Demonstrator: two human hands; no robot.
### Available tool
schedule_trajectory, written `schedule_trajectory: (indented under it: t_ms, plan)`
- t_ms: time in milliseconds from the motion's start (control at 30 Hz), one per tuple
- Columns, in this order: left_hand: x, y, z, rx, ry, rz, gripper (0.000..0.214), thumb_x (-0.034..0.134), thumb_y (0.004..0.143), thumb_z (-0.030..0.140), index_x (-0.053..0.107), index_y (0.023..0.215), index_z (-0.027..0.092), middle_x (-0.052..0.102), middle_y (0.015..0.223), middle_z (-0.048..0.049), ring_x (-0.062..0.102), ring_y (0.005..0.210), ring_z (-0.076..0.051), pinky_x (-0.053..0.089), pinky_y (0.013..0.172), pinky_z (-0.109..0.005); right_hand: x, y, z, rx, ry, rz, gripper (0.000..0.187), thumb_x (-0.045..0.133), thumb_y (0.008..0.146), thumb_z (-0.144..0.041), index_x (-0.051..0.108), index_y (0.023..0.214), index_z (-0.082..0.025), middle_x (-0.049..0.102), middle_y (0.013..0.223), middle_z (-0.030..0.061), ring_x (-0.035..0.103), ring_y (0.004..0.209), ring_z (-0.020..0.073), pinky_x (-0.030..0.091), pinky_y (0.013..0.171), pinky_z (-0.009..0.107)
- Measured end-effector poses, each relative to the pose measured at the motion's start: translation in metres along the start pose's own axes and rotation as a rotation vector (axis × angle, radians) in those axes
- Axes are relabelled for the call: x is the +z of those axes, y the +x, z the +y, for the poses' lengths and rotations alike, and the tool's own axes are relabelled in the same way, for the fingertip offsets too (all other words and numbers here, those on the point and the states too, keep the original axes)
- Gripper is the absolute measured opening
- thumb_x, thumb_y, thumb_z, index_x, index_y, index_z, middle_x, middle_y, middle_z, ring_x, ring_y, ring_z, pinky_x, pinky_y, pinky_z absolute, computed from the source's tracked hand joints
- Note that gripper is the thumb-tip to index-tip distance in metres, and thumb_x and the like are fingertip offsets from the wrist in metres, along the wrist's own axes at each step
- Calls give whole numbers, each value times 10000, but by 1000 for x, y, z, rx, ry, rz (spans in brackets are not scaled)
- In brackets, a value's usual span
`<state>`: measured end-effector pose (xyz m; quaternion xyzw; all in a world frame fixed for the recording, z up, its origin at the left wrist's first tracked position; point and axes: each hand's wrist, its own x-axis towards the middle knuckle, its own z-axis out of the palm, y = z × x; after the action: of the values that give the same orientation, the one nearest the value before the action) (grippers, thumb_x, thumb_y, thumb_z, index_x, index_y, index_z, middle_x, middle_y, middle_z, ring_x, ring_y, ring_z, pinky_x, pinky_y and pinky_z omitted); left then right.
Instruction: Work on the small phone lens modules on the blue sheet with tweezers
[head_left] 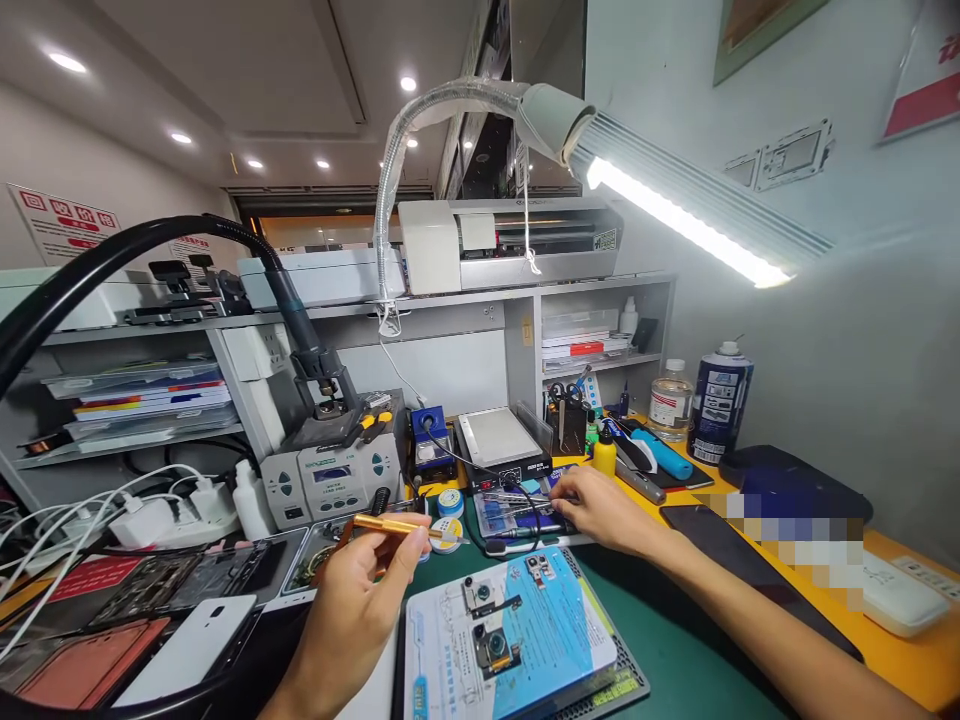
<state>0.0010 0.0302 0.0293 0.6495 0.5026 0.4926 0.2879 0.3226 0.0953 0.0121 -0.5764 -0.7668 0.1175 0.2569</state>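
Note:
My left hand (356, 590) is closed in a pinch on a thin gold-coloured tool (394, 524), held level above the green mat (660, 640). Its tip points right toward a small round tin (448, 533). My right hand (604, 508) reaches forward, fingers curled down on a tray of small tools and parts (510, 515) in front of the hot plate (499, 440); what the fingers hold is hidden. A blue and white pad (517, 630) with small camera modules on it lies near me between both hands.
A soldering station (334, 480) and a black flexible arm (225, 240) stand at the left. Opened phones (180, 590) and white cables (112, 510) lie at the far left. A spray can (718, 402), bottles and a dark phone (720, 545) sit on the right. A bright lamp (675, 215) hangs overhead.

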Motion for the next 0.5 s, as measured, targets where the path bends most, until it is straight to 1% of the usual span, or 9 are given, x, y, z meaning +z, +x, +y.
schedule_trajectory:
  t_ms: [133,233,300,400,467,500]
  plan:
    - [0,-1,-2,60,44,29,537,597,874,647,736,1075,169,743,1093,-117,720,977,-267,586,853,-355,0,0,-4,-16,20,95,230,652,1004,-322,677,1189,-189,678,1257,87,673,1082,249,562,937,472]
    - [0,-3,-5,139,98,90,426,622,884,584,754,1030,207,748,1093,-85,704,1028,-268,565,888,-353,-2,-1,-12,9,77,187,216,644,1009,-327,681,1168,-186,690,1219,82,686,1033,234,576,903,448]
    - [2,-5,-6,196,136,135,356,641,882,544,764,989,227,753,1064,-66,699,1015,-261,556,875,-345,-3,-3,-19,22,129,228,206,643,1010,-328,683,1150,-182,699,1184,76,693,993,222,585,873,430]
    - [6,-6,-5,274,179,187,292,640,899,489,762,955,229,759,1008,-52,698,977,-245,542,900,-346,-5,-7,-29,24,229,243,201,634,1016,-335,685,1126,-176,711,1123,63,702,922,204,599,817,395]
    - [10,-5,1,325,200,188,273,637,911,461,756,953,219,758,990,-51,696,976,-234,531,930,-341,-6,-10,-36,12,300,226,210,631,1018,-343,685,1114,-165,716,1076,52,706,872,194,605,773,373]
    - [12,-3,7,349,208,173,268,633,917,450,752,951,213,757,985,-50,697,968,-226,532,920,-330,-7,-12,-39,0,332,210,214,630,1019,-347,684,1109,-160,717,1054,47,706,850,190,605,754,364]
